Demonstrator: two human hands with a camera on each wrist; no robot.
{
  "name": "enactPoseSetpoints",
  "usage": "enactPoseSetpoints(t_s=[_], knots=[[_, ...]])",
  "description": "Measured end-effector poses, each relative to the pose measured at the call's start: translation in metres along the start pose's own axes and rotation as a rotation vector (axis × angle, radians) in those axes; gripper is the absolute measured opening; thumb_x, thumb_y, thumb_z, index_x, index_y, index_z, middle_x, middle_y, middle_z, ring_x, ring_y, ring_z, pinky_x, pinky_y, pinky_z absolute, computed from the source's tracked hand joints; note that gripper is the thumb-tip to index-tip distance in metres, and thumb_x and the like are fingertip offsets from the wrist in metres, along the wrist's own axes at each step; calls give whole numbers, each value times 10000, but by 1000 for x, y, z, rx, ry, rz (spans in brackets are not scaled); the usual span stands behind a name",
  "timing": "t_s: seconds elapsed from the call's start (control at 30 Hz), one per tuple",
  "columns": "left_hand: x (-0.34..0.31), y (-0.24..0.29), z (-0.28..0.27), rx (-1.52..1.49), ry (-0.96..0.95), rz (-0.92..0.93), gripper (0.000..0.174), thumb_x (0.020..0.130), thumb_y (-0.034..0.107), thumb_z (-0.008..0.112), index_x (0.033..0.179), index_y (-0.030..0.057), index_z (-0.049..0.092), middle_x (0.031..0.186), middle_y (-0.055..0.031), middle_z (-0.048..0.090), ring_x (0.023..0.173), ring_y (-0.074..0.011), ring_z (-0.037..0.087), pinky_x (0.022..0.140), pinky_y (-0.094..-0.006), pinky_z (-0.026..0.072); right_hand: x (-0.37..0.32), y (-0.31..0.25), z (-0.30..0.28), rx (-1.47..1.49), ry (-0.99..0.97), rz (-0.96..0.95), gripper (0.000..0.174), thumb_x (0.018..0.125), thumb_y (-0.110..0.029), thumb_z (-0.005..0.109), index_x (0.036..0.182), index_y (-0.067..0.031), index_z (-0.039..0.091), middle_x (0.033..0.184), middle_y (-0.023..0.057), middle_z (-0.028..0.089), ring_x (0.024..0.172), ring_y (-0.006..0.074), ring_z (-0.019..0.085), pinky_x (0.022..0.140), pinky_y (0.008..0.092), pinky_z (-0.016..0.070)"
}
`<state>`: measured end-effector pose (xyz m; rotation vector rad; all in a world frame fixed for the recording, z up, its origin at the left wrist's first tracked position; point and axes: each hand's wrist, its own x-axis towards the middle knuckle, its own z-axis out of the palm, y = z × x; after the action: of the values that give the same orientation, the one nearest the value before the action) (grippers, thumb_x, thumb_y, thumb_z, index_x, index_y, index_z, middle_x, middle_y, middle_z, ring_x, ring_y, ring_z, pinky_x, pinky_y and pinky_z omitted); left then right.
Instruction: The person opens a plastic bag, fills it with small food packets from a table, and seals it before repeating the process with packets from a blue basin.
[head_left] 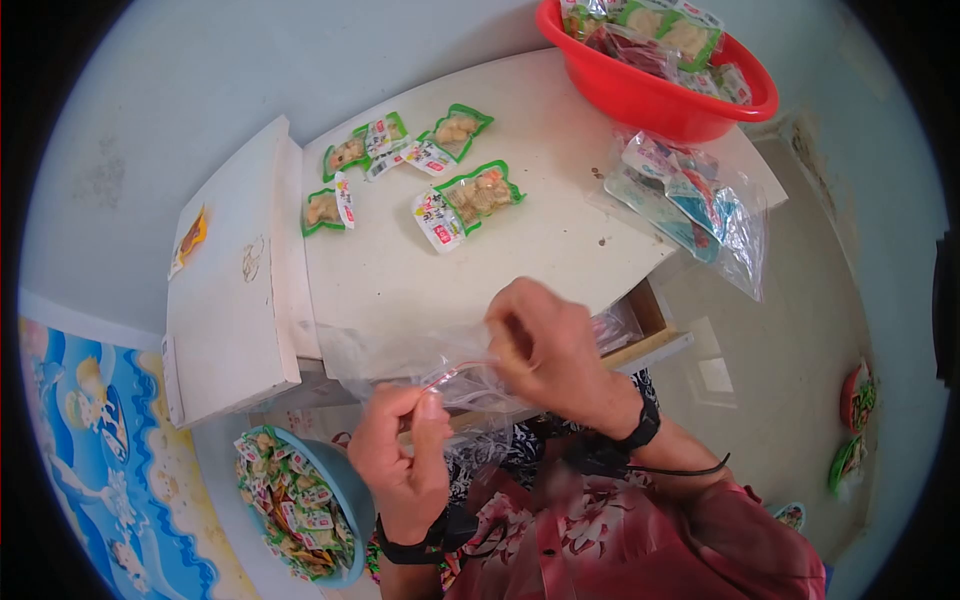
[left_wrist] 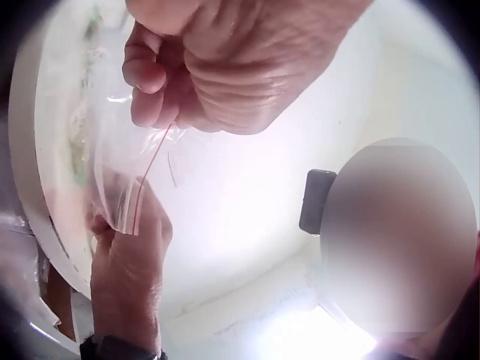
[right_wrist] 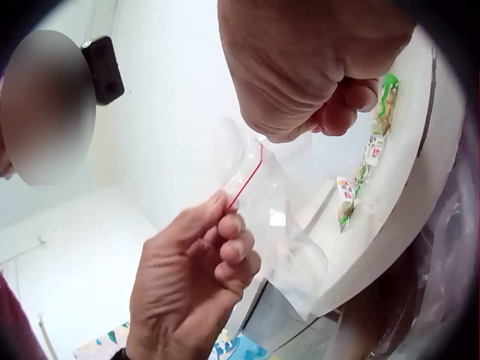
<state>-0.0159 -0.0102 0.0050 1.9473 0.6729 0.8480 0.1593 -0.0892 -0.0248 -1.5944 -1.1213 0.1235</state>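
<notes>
Between both hands is a clear plastic zip-lock bag (head_left: 385, 352) with a red line along its mouth. My left hand (head_left: 405, 460) pinches one end of that edge between thumb and forefinger. At the other end my right hand (head_left: 555, 350) grips the edge with curled fingers. The right wrist view shows the red strip (right_wrist: 247, 180) stretched between the hands and the bag hanging below it. Beyond the hands, a packet of food with a green border (head_left: 470, 203) lies on the white table (head_left: 400, 275). Several similar packets (head_left: 455, 132) lie farther back.
A red basin (head_left: 650, 110) full of packets stands at the back right. Near the table's right edge lies a clear bag with blue-and-white packs (head_left: 690, 200). A blue tub (head_left: 350, 500) of packets stands low on the left. An open drawer (head_left: 645, 335) juts out under the table.
</notes>
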Motion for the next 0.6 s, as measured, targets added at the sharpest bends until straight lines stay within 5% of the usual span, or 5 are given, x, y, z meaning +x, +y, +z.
enactPoseSetpoints(t_s=[0.17, 0.37, 0.5, 0.53, 0.6], knots=[[4, -2, -1, -142, -6, -183, 81, 1013, 81, 622, 969, 14, 606, 779, -21, 617, 659, -74, 586, 601, -224, 477, -5, 12, -12, 168, -138, 111, 213, 902, -130, 685, 1068, -48, 578, 920, 128, 662, 725, 247, 678, 590, 361, 519], [7, -4, 4, 33, -40, -55, 82, 986, 45, 633, 918, 16, 598, 776, -13, 606, 655, -73, 561, 612, -217, 445, -4, -13, -12, 279, -192, 37, 504, 930, -271, 702, 1342, -57, 508, 1190, 171, 643, 1038, 287, 683, 691, 366, 567], [10, 7, 5, 69, -108, 76, 73, 912, -2, 667, 905, 6, 594, 771, -42, 588, 663, -102, 569, 609, -246, 456, 0, -18, -6, 228, -309, 194, 504, 930, -253, 710, 1349, -52, 516, 1021, 138, 702, 856, 279, 729, 700, 400, 570], [8, 7, 5, 50, -112, 87, 77, 904, -7, 665, 910, 6, 589, 774, -61, 596, 661, -113, 577, 607, -258, 463, 0, -16, -2, 209, -308, 202, 397, 937, -227, 699, 1274, -60, 572, 850, 113, 706, 744, 292, 718, 670, 418, 554], [6, 4, 5, 23, -112, 146, 81, 903, -7, 661, 914, 8, 582, 777, -67, 609, 651, -120, 582, 613, -265, 469, 5, -13, 1, 130, -379, 166, 301, 935, -208, 694, 1194, -76, 612, 797, 110, 697, 724, 301, 705, 646, 422, 538]])
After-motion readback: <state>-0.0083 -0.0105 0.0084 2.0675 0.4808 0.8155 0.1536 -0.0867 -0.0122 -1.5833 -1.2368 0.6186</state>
